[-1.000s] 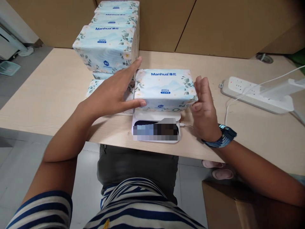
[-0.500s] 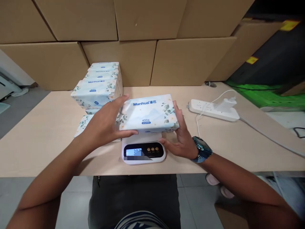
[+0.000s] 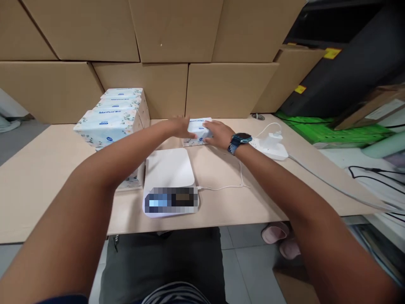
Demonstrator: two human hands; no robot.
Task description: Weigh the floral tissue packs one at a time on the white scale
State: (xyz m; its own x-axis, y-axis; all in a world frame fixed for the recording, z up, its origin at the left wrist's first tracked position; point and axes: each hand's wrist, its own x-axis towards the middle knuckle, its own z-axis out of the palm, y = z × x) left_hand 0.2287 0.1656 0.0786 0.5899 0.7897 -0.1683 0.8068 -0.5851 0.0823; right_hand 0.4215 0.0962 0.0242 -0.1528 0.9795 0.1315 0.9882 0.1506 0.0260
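Observation:
Both arms reach far across the table. My left hand [image 3: 179,126] and my right hand [image 3: 218,133] grip the two ends of a white and blue tissue pack [image 3: 198,128], which rests on the table near the cardboard boxes at the back. A white kitchen scale [image 3: 170,179] sits bare near the front edge, its display lit. A stack of the same tissue packs [image 3: 110,118] stands to the left of my left arm. My right wrist wears a blue watch [image 3: 238,140].
A wall of cardboard boxes [image 3: 196,55] lines the back of the table [image 3: 38,177]. A white power strip [image 3: 270,145] with a plug and cable lies at the right. More cables run along the right edge. Pink slippers [image 3: 278,236] show on the floor below.
The tissue pack has left the scale: both hands carried it away from me and set it down at the back of the table. The scale's platform is now bare.

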